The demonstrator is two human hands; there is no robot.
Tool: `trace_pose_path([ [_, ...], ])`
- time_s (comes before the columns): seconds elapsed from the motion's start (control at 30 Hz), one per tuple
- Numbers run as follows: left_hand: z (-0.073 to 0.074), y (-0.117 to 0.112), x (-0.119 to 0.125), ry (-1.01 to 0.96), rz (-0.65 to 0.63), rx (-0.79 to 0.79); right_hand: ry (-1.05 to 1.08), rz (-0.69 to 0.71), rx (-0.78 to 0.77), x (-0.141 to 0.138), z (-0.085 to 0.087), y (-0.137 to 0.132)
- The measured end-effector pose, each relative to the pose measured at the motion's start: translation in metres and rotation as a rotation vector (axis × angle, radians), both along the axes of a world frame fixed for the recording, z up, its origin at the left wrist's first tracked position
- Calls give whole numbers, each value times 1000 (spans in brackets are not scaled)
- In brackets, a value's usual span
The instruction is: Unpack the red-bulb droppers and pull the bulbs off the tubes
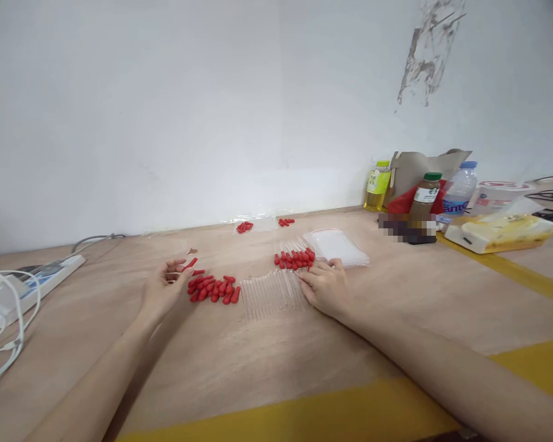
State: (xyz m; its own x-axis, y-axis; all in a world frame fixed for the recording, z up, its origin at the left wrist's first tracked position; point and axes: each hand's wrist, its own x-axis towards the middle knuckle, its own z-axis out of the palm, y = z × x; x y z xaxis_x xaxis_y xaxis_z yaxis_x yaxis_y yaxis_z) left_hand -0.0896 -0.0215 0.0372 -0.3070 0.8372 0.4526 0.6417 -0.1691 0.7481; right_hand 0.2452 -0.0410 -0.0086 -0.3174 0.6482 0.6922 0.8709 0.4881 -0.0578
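Note:
My left hand (pixel 168 283) lies palm up on the wooden table, its fingers pinched on one red rubber bulb (pixel 190 264). Just to its right is a loose heap of red bulbs (pixel 214 288). A row of clear glass pipette tubes (pixel 270 294) lies in the middle. My right hand (pixel 326 285) rests on the table with curled fingers touching the right end of that row. Behind it lies a bunch of tubes fitted with red bulbs (pixel 295 258), beside a stack of clear zip bags (pixel 336 247).
A white power strip with cables (pixel 37 283) lies at the left. Two small groups of red bulbs (pixel 244 226) lie by the wall. Bottles (pixel 378 185), a brown paper bag (pixel 424 166) and a tissue pack (pixel 502 232) crowd the right. Yellow tape (pixel 332 411) marks the near edge.

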Motion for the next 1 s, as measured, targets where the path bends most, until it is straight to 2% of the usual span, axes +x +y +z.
trace_pose_path([
  [0.37,-23,17,-17,58,19,-58,-21,69,-103,1,6,-13],
  [0.47,-26,20,-17,133,15,-69,20,49,-92,3,6,-12],
  [0.57,-27,23,-14,190,59,-146,58,35,-77,4,5,-10],
  [0.67,-29,26,-11,166,53,-212,77,30,-75,4,4,-9],
  [0.73,-31,28,-12,145,63,-191,87,24,-80,5,4,-8],
  [0.87,-27,27,-15,146,146,-113,134,-14,-118,8,5,-5],
  [1.0,-14,17,-5,207,207,-56,171,-80,-210,14,7,0],
])
